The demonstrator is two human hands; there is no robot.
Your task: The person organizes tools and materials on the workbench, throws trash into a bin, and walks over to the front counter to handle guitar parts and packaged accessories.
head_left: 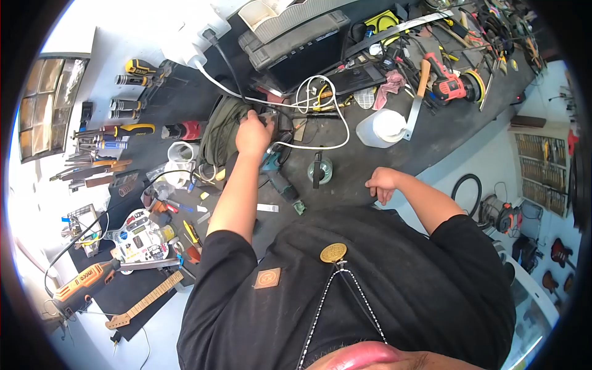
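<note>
My left hand [254, 132] reaches to the back of the dark workbench, its fingers closed at a dark object beside a bundle of dark green cloth [219, 132]. What the fingers hold is too hidden to name. Just below that forearm lies a teal power tool [277, 176], and a white cable [308, 147] loops to the right of the hand. Over the bench's front edge hangs my right hand [383, 184], fingers loosely curled and apart, touching nothing. A clear bottle with a black top [320, 170] stands between the two hands.
A white container [381, 129] stands behind my right hand, near a red sander [453, 83]. At the back is a black case [302, 52]. On the left are an orange tool [86, 282], a guitar neck [148, 300] and scattered hand tools.
</note>
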